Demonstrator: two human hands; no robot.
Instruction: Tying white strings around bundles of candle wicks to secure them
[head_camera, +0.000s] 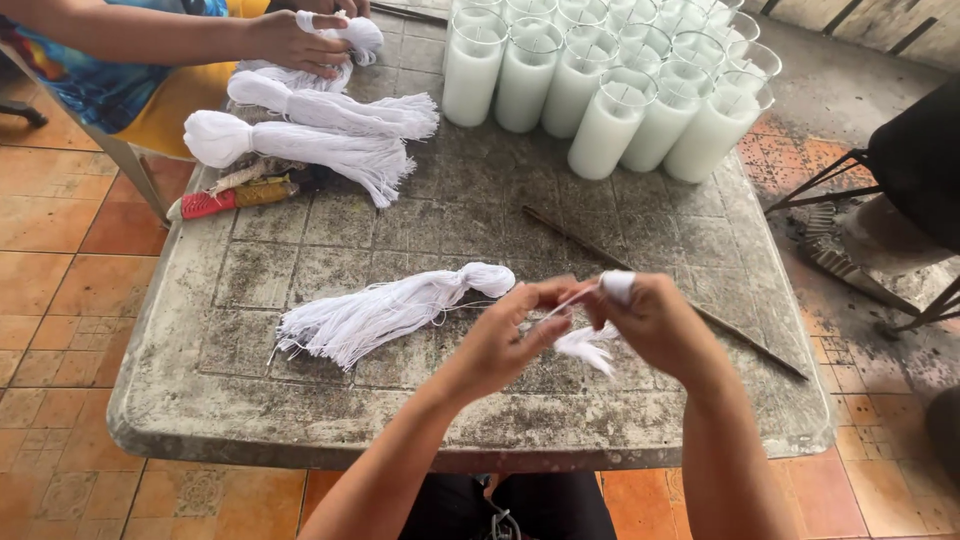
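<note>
Over the near middle of a worn grey table (300, 400), my left hand (505, 335) and my right hand (650, 320) pinch a small bunch of white strings (588, 345) between them. White tape wraps one fingertip of my right hand. A tied bundle of white strings (380, 310) lies on the table just left of my left hand, its knotted end pointing toward my hands.
Several glass jars of white wax (610, 80) stand at the far side. Another person's hand (295, 42) holds string bundles (310, 135) at the far left, beside a red and yellow tool (235, 195). A thin dark rod (660, 290) lies diagonally to the right. Metal chair legs (860, 190) stand right.
</note>
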